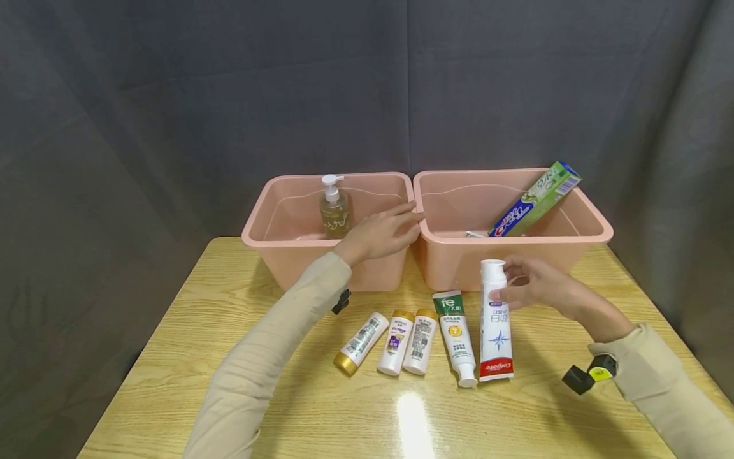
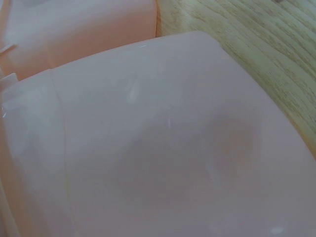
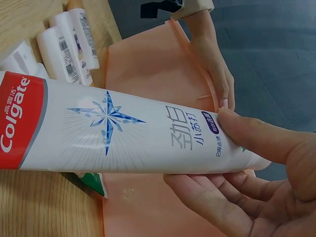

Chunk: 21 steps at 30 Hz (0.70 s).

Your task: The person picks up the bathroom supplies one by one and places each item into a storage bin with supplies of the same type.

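My right hand [image 1: 533, 284] pinches a white Colgate toothpaste tube [image 1: 496, 325] near its cap, thumb on one side and fingers on the other. Its cap points up and its red end down in the head view; in the right wrist view the tube [image 3: 113, 126] spans the picture. My left hand [image 1: 387, 233] reaches over the left pink bin [image 1: 332, 264], its extended fingers at the adjoining rims of that bin and the right pink bin [image 1: 516, 241]. Only pink bin walls [image 2: 148, 123] and wood fill the left wrist view, without the hand.
A green-and-white toothpaste tube [image 1: 455, 338] lies left of the held one. Beside it are three small white bottles with gold caps [image 1: 395, 344]. The left bin holds a pump bottle [image 1: 334, 213]; a toothpaste box [image 1: 536, 201] leans in the right bin. Dark curtain [image 1: 344, 83] hangs behind.
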Each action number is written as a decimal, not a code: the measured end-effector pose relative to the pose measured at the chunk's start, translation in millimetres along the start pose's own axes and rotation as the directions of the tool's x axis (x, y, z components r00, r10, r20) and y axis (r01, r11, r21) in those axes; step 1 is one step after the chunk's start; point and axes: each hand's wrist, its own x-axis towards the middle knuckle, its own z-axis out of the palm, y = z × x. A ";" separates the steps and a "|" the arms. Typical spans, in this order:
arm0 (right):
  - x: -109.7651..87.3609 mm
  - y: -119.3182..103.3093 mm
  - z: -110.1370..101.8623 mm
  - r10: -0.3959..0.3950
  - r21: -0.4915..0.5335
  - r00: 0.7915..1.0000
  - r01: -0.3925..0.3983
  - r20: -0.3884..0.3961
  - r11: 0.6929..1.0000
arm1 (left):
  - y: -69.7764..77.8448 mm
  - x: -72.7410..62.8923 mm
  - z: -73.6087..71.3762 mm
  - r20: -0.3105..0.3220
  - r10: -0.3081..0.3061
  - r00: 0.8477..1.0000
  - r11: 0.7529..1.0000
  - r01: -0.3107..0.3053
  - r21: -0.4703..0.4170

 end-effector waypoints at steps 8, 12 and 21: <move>0.0 -0.8 -0.9 0.005 0.045 1.000 -0.004 -0.011 0.999 | 1.4 -1.0 -1.7 -0.006 0.012 1.000 1.000 -0.012 -0.005; -1.0 -2.8 -1.1 0.004 0.085 1.000 -0.003 -0.015 0.996 | 1.4 -0.9 -1.5 -0.004 0.006 1.000 1.000 -0.006 -0.004; -2.5 -9.6 -3.4 -0.006 0.024 0.998 0.007 -0.062 1.000 | 1.3 -1.5 -1.1 -0.003 0.006 1.000 1.000 -0.006 -0.007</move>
